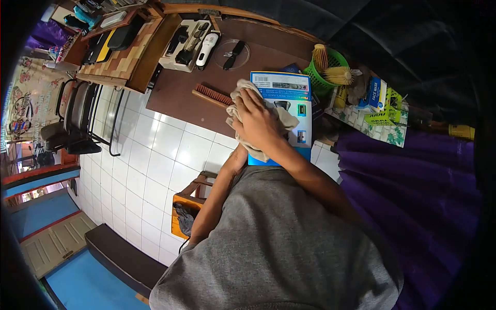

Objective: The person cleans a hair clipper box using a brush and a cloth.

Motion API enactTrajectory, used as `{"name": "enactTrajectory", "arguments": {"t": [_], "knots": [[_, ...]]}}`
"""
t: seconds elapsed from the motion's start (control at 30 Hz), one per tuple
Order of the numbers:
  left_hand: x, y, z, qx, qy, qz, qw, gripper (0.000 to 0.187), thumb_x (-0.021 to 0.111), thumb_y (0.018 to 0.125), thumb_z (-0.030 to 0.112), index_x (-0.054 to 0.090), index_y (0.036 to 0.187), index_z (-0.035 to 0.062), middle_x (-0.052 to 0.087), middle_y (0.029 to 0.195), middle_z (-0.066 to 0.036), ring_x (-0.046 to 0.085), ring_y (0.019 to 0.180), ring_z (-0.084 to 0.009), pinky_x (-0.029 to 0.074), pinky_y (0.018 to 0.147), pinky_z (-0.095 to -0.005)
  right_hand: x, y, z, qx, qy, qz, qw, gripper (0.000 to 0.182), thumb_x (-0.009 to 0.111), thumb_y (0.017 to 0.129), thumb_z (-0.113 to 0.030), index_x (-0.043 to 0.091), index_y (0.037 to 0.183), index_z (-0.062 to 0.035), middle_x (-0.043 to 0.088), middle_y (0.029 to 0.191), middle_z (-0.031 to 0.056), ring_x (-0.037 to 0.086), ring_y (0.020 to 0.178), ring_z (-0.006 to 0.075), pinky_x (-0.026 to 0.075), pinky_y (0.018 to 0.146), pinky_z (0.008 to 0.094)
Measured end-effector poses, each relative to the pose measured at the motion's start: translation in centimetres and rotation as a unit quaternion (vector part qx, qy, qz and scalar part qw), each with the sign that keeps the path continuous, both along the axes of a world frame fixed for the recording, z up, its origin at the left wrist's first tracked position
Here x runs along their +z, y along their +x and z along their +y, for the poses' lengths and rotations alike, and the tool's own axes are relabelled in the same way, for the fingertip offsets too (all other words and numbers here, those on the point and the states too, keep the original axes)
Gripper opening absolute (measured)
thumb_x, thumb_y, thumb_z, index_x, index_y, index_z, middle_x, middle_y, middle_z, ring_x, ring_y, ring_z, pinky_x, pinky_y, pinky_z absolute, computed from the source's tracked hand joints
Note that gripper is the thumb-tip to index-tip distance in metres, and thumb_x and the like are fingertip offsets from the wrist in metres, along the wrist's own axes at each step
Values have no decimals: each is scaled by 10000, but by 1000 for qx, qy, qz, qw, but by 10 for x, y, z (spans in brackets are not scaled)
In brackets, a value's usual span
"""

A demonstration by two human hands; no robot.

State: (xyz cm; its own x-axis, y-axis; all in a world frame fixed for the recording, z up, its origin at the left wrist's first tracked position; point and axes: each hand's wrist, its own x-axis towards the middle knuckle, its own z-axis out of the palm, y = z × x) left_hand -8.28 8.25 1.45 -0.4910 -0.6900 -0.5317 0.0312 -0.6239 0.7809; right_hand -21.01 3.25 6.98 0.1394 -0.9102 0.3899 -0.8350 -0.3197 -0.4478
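My right hand [256,121] presses a crumpled beige cloth [287,120] against a blue-and-white hair clipper box [281,81], its fingers bent over the fabric. The box is close to my body at the edge of the brown table [170,98]. My left hand [239,156] is low beside the box, under the hanging cloth; its fingers are hidden, so I cannot see what they grip. Just left of the cloth lies a wooden brush [213,95] with reddish bristles.
A white hair clipper [207,49] lies by an open box of clippers [184,45]. A black brush [235,54] rests on a round clear dish. To the right are a green basket [312,72] with brushes and a face mask box [376,93]. A chair [77,116] stands left.
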Motion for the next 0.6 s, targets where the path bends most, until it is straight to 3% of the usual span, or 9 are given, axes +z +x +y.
{"name": "enactTrajectory", "arguments": {"t": [0.1, 0.13, 0.17, 0.33, 0.37, 0.4, 0.47, 0.53, 0.6], "knots": [[-20, 3, -4, -19, -37, 8, 999, 831, 264, 1016, 674, 211, 1579, 66, 396, 1541, -122, 447, 1359, -233, 369, 1135, -348, 19, -22, 8, -37, 21, -62, 997, 472, 667, 855, -219, 624, 1267, 9, 513, 1441, 213, 522, 1317, 358, 494, 1027, 429], [-16, 3, -6, -31, -11, 35, 999, 797, 222, 1032, 643, 119, 1595, 88, 309, 1586, -137, 349, 1422, -265, 300, 1172, -363, 21, -33, 12, -80, 98, -53, 990, 469, 650, 870, -204, 606, 1287, 8, 523, 1438, 198, 559, 1274, 357, 511, 1003, 424], [-13, 4, -8, -44, 14, 63, 997, 770, 180, 1048, 612, 27, 1611, 110, 222, 1631, -151, 250, 1485, -297, 231, 1208, -379, 16, -49, 11, -113, 75, -48, 990, 459, 635, 887, -202, 598, 1297, 2, 524, 1433, 200, 568, 1257, 366, 515, 994, 430], [9, -2, -10, -46, -56, 11, 997, 774, 165, 1032, 647, -19, 1613, 170, 150, 1651, -161, 162, 1516, -296, 182, 1222, -385, 5, -128, 24, -238, 67, -60, 967, 456, 558, 974, -246, 545, 1359, -2, 501, 1450, 219, 585, 1223, 400, 522, 971, 452], [18, -4, -10, -44, -51, 14, 998, 781, 159, 1026, 659, -31, 1612, 179, 126, 1656, -160, 137, 1522, -291, 169, 1225, -385, 2, -140, 28, -221, 133, -61, 964, 543, 582, 959, -242, 479, 1398, 61, 468, 1452, 279, 568, 1240, 428, 524, 982, 446], [19, -5, -10, -43, -51, 15, 998, 781, 159, 1026, 659, -31, 1612, 179, 126, 1656, -160, 137, 1522, -291, 169, 1225, -385, 4, -135, 28, -220, 133, -61, 965, 543, 582, 959, -242, 479, 1398, 61, 468, 1452, 279, 568, 1240, 428, 524, 982, 446], [20, -5, -10, -40, -36, 20, 998, 770, 161, 1030, 651, -35, 1612, 187, 103, 1661, -156, 143, 1519, -294, 181, 1221, -387, 8, -116, 26, -227, -16, -22, 974, 540, 563, 988, -287, 460, 1463, -50, 464, 1472, 258, 586, 1221, 423, 527, 965, 455], [4, -1, -11, -48, -28, 25, 998, 760, 170, 1035, 640, -36, 1613, 191, 121, 1656, -155, 162, 1511, -295, 190, 1218, -388, 4, -98, 18, -214, 16, 67, 974, 585, 602, 969, -311, 451, 1446, -6, 431, 1483, 276, 516, 1298, 438, 528, 974, 471], [-16, 3, -10, -60, -18, 28, 998, 750, 180, 1040, 628, -37, 1613, 195, 139, 1652, -154, 181, 1503, -297, 198, 1215, -388, 24, -68, 9, -146, 29, 38, 988, 568, 630, 939, -290, 489, 1411, -8, 438, 1483, 251, 499, 1319, 422, 533, 970, 465]]}}
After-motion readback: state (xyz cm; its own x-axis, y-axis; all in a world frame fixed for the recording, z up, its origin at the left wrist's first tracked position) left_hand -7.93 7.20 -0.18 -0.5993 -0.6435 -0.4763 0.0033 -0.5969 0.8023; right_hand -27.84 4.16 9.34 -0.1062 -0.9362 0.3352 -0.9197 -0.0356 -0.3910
